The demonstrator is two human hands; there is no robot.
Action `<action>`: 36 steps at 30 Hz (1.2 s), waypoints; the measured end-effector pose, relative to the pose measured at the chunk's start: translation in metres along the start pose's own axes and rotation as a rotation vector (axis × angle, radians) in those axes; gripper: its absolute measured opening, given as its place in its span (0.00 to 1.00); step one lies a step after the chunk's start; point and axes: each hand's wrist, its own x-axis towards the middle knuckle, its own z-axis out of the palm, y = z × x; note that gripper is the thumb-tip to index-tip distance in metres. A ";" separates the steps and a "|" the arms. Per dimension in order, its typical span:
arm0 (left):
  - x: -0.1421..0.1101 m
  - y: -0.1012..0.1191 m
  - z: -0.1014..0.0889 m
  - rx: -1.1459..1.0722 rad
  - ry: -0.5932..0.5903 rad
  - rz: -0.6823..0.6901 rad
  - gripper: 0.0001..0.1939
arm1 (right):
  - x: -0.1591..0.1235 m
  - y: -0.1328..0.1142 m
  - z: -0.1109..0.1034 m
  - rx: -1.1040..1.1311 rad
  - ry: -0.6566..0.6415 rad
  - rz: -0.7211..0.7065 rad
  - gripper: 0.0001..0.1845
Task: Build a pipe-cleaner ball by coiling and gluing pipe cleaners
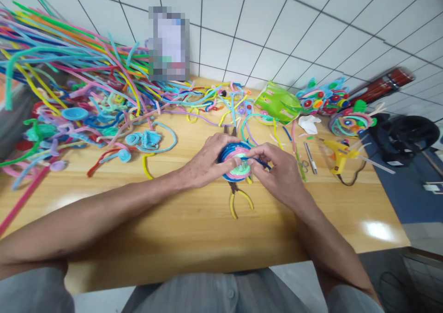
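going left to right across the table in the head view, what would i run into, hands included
Yellow curved strip, left hand, multicoloured coiled piece, right hand, pen, yellow glue gun.

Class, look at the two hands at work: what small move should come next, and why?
Probably the right hand should press the dark blue strand against the coiled piece: it pinches that strand, which juts past the piece's edge, while the left hand holds the piece.
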 end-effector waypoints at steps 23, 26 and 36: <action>-0.015 0.005 0.011 -0.097 0.035 -0.054 0.26 | -0.002 -0.002 -0.007 -0.127 -0.045 -0.085 0.09; -0.013 0.005 0.007 -0.111 0.024 -0.023 0.23 | -0.003 -0.002 -0.007 -0.121 -0.045 -0.089 0.09; -0.001 0.003 0.000 -0.196 -0.056 -0.046 0.24 | -0.003 -0.001 -0.008 -0.105 -0.086 -0.088 0.08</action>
